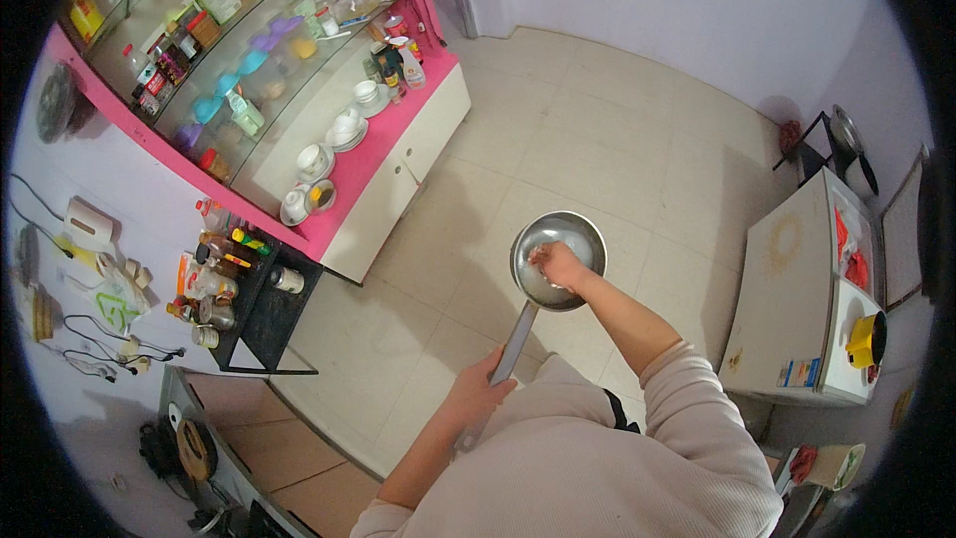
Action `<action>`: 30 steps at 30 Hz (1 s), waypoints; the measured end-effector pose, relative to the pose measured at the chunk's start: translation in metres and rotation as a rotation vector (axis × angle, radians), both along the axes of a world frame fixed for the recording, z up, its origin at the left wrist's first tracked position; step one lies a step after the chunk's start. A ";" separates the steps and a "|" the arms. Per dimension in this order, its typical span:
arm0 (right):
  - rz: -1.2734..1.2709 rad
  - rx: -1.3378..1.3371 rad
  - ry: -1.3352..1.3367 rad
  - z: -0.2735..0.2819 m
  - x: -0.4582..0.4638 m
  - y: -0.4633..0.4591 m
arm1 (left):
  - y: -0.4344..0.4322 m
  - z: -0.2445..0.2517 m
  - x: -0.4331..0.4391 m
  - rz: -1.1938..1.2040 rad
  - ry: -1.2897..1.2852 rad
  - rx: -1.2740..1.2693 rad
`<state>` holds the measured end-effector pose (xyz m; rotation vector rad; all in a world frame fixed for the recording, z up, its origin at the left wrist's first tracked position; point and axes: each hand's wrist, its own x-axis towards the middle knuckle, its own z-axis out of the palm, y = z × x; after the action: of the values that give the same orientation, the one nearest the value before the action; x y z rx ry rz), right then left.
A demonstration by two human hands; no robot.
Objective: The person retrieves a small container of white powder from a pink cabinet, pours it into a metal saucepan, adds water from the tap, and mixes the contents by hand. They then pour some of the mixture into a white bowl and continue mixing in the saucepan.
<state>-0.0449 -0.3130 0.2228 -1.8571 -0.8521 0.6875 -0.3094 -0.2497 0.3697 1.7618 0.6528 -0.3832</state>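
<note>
My left hand (476, 388) grips the long grey handle of a round metal pan (575, 228), holding it out above the tiled floor in front of my body. Inside the pan's bowl is my right hand (556, 265), reaching in from the right with its fingers bent towards the bottom. Small white bits show by the right fingers and below the palm, too small to name. Whether those fingers close on anything is hidden by the hand itself.
At left stands a pink and white cabinet (358, 202) with glass shelves of jars, bottles and stacked cups. Below it, a black metal rack (272, 321) holds several bottles. A white chest-like appliance (777, 291) stands at right, with a yellow container (863, 340) on it.
</note>
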 end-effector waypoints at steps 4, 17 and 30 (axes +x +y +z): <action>-0.164 -0.259 -0.238 0.046 0.003 0.011 | 0.000 0.003 0.000 -0.012 0.005 -0.012; 0.422 -0.546 -0.574 0.054 -0.001 -0.019 | -0.002 0.005 0.005 0.014 0.009 -0.015; 0.317 -0.598 -0.436 0.040 0.012 -0.029 | -0.007 -0.003 0.015 0.000 0.001 0.002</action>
<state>-0.0333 -0.3416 0.2631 -2.4925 -1.3502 0.8046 -0.2940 -0.2566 0.3663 1.7634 0.6536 -0.3833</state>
